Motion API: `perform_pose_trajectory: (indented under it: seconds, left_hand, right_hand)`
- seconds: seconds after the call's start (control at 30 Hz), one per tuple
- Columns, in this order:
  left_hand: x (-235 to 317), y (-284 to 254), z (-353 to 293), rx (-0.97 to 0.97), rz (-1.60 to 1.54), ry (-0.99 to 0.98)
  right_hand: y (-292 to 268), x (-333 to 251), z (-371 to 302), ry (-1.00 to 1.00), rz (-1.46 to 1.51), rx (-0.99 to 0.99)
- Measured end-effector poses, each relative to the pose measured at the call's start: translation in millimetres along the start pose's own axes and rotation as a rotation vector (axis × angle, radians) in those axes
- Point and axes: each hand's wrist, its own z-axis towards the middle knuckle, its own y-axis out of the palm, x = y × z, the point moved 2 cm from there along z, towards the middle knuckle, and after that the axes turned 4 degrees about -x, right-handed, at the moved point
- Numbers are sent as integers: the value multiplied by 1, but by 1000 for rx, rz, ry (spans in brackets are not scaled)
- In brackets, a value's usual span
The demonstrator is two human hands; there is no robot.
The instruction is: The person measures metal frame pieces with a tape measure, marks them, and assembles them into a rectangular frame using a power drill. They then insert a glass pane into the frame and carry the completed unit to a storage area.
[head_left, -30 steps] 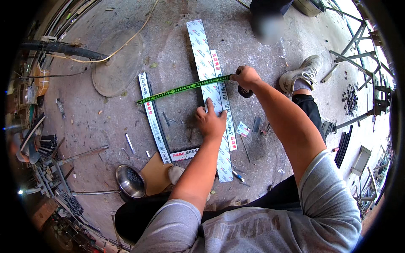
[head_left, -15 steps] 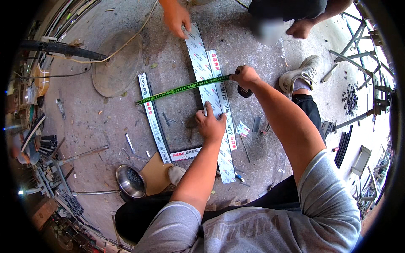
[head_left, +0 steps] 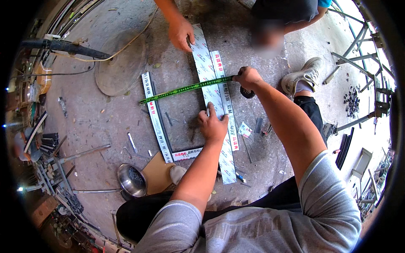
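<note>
Nearest the person, a round steel bowl [head_left: 132, 180] sits on the concrete floor [head_left: 105, 122] beside a flat piece of brown cardboard [head_left: 158, 173], both out of the working area.

Just beyond, the left hand [head_left: 213, 125] lies flat, fingers spread narrow and holding nothing, on one long white film-wrapped metal strip [head_left: 217, 105], apparently pinning it so it cannot slide. Two such long strips lie side by side here, the narrower one [head_left: 225, 105] touching its right edge. A third long strip [head_left: 155, 118] lies well apart to the left, and one short strip [head_left: 187, 153] joins the near ends, so four strips make an open frame.

The green tape measure blade [head_left: 185, 89] stretches across that frame, from the left strip to the right pair, which seems the reason for the parallel layout. The right hand [head_left: 247, 77] is closed around the dark tape measure case [head_left: 247, 92] and keeps the blade taut just past the right strips.

Farthest off, one hand of another person [head_left: 180, 33] rests fingers down on the top end of the wide strip, seemingly steadying it. One round grey disc [head_left: 120, 67] lies to the left, and one white shoe [head_left: 304, 76] to the right.
</note>
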Motion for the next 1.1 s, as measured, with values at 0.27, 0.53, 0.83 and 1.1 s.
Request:
perform_pose_trajectory:
  seconds: [0.27, 0.53, 0.83, 1.1]
  left_hand:
    - [4, -5, 1, -36, -2, -40]
    - [-1, -2, 0, -55, -4, -40]
    - [-5, 1, -2, -33, -18, -27]
    - [-2, -2, -2, -49, 0, -37]
  right_hand:
    - [6, 6, 9, -11, -54, 14]
    - [-2, -3, -1, -9, -30, -7]
    - [0, -3, 0, 6, -68, -9]
    - [3, 1, 3, -5, -59, 12]
